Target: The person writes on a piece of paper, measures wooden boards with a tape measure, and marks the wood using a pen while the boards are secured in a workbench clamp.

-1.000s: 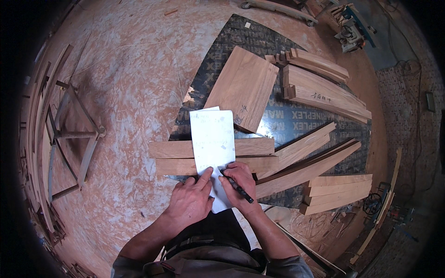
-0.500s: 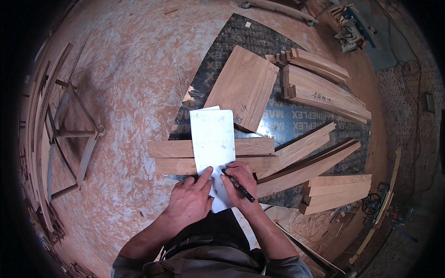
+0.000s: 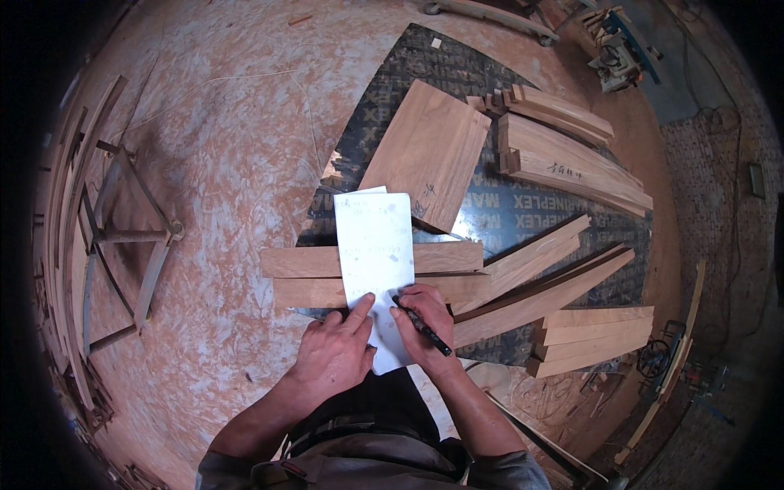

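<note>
A tall, narrow white sheet of paper (image 3: pixel 376 237) with faint handwriting lies across two brown wooden boards (image 3: pixel 306 262). A second sheet peeks out at its top edge. My left hand (image 3: pixel 335 351) grips the paper's lower left side, index finger stretched onto the sheet and thumb on its surface; its other fingers are curled and partly hidden. Between the fingers of my right hand (image 3: pixel 426 314) is a black marker pen (image 3: pixel 429 333). The pen points up and left, its tip close to the paper near my left index finger; whether it touches I cannot tell.
A dark printed plywood sheet (image 3: pixel 490 216) carries a wide brown panel (image 3: pixel 433 151), stacked curved pieces (image 3: pixel 563 163) and long slats (image 3: pixel 547 298). Short pale boards (image 3: pixel 596 335) lie at the right. Left stands a metal frame (image 3: pixel 135 237) beside long strips.
The right hand and marker have shifted very slightly. The left hand, paper and boards look the same.
</note>
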The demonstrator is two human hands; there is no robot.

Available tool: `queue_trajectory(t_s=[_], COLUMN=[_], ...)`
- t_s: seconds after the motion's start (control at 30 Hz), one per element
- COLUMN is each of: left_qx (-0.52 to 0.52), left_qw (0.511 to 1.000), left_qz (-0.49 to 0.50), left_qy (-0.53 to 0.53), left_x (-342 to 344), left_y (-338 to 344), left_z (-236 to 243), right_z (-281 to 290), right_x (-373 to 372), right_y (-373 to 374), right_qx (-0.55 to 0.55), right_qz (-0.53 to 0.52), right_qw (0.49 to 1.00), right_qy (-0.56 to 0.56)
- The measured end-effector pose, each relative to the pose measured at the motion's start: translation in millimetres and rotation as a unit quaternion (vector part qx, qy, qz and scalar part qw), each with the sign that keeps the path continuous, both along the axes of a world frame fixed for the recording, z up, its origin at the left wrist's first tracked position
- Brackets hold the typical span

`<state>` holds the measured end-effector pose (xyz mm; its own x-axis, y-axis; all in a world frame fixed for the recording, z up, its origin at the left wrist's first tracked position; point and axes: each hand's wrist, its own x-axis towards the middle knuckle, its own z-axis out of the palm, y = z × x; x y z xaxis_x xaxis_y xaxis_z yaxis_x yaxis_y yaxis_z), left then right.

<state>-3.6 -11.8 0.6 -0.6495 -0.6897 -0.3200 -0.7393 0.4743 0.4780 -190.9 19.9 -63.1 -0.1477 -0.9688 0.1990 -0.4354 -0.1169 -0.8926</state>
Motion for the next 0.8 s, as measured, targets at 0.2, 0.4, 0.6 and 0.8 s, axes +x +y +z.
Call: queue_trajectory(t_s=[0.2,0.4,0.6,0.8], left_qx=[-0.001,0.001,-0.002,0.001], left_qw=[1.0,1.0,1.0,1.0], left_qz=[-0.005,-0.005,-0.003,0.002], left_qy=[-0.004,-0.007,-0.002,0.005], left_x=[0.4,0.5,0.9,1.4], left_y=[-0.3,-0.4,0.3,0.2], left_z=[-0.1,-0.5,-1.7,-1.7], right_z=[-0.5,1.7,3.5,-3.3], right_x=[0.4,-0.5,-0.3,-2.5], right_y=[-0.7,-1.0,-1.8,1.3], right_qx=[-0.005,0.005,0.008,0.006], right_qz=[-0.002,0.006,0.006,-0.006], right_qw=[1.0,1.0,1.0,1.0], right_qy=[0.008,0.012,0.009,0.011])
